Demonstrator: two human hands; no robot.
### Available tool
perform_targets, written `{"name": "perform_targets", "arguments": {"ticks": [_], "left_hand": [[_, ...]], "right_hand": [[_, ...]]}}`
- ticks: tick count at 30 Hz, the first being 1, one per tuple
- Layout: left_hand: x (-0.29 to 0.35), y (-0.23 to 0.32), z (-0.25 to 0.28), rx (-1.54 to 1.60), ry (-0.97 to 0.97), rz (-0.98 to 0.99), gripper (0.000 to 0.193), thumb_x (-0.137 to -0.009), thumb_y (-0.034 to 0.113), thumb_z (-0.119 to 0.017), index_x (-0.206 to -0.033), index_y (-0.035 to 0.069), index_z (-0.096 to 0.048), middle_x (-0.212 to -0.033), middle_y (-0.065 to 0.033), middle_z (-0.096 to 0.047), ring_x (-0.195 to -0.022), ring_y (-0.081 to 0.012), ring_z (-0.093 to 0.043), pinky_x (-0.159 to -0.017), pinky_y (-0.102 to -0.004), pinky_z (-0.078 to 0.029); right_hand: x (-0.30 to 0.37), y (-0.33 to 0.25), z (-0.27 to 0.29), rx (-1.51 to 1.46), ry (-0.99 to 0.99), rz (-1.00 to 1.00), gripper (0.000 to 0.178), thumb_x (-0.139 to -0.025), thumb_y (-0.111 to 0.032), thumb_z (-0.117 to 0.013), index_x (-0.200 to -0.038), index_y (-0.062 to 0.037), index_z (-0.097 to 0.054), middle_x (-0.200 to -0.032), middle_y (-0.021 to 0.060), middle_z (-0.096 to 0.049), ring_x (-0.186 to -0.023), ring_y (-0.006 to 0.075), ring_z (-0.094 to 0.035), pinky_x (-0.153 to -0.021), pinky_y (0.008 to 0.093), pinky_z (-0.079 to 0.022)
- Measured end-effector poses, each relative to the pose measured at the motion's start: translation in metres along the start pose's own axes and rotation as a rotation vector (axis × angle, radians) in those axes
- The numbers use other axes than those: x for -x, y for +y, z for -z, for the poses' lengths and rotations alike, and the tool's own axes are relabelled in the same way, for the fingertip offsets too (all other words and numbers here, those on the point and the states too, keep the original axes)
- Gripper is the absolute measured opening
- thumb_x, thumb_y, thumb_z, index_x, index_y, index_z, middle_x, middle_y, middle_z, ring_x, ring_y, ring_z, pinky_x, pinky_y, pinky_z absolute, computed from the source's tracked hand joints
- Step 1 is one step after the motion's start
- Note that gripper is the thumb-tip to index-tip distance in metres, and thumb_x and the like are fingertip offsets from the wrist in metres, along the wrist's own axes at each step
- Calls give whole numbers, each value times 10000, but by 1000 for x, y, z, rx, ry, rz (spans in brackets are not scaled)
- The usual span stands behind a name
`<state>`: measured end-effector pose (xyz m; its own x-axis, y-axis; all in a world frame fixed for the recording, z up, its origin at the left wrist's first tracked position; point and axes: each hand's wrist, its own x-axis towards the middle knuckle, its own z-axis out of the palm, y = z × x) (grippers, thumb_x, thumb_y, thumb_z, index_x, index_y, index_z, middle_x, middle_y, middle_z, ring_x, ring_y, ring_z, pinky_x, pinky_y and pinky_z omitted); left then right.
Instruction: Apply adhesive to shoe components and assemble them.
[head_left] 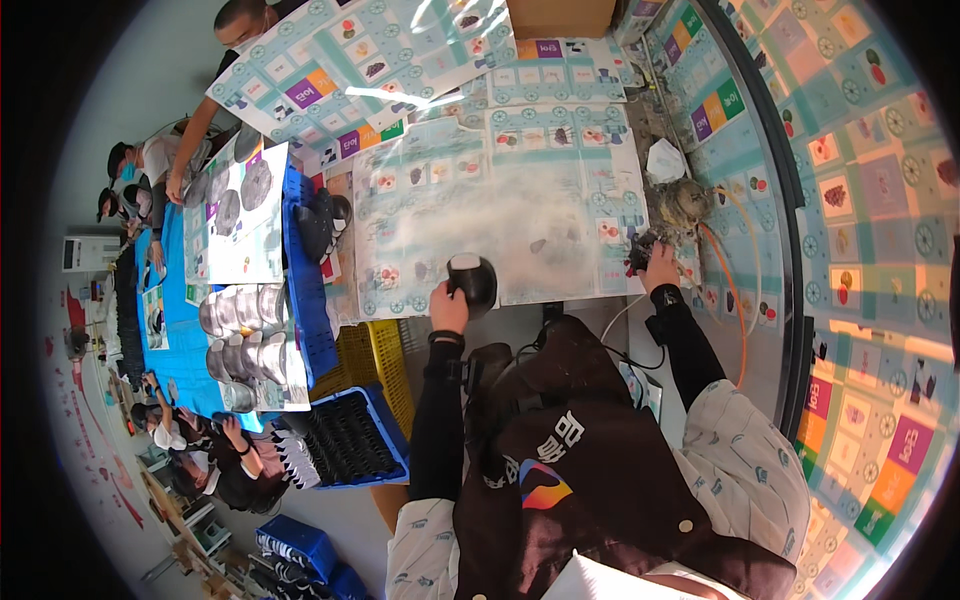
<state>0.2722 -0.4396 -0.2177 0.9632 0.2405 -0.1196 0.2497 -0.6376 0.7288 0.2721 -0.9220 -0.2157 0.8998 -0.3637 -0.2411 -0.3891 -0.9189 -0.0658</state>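
My left hand [448, 308] is closed around the edge of a glossy black, rounded cup-shaped piece [473, 282] with a paler top. It is held over the near edge of the worktable [520, 225], whose printed cover is smeared with pale dust. At the table's right edge, my right hand [657, 270] has its fingers round a small dark, rough object [640, 250] with reddish bits; its kind is unclear. Just beyond that hand sits a dusty grey, roundish device [686, 204], with an orange hose [722, 270] close by.
Left of the table, a blue crate [318, 330] bears sheets with rows of grey curved pieces [242, 310]. Below are a yellow crate [385, 365] and a blue bin [398, 455] of black pieces. Printed panels line the right side. Across the table, a person is beside a large printed board [370, 65].
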Motion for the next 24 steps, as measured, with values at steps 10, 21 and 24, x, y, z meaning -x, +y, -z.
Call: {"name": "perform_targets", "arguments": {"ticks": [10, 21, 24], "left_hand": [[-63, 54, -65, -108, -6, 109, 350, -851, 181, -584, -1121, -21, -676, -1017, -270, -657, -997, -462, -621, -875, -527, -506], [-87, 18, -65, -146, -30, 45, 366, -859, 213, -655, -1150, -8, -679, -1033, -209, -709, -980, -392, -670, -859, -478, -530], [-90, -12, -57, -177, -30, 4, 399, -855, 220, -677, -1182, -9, -667, -1072, -207, -711, -989, -379, -681, -871, -463, -536]], "right_hand": [[-5, 27, -9, -184, -90, 160, 796, -773, -163, -860, -1399, -44, -383, -1416, 234, -336, -1233, 443, -512, -929, 501, -543], [3, 18, 13, -713, 27, 28, 446, -773, -26, -654, -1212, 16, -587, -1096, 147, -646, -961, 282, -652, -835, 379, -522], [19, -48, 84, -1297, -442, 34, 318, -832, -73, -709, -1147, -37, -679, -919, 21, -720, -818, 98, -643, -756, 255, -495]]}}
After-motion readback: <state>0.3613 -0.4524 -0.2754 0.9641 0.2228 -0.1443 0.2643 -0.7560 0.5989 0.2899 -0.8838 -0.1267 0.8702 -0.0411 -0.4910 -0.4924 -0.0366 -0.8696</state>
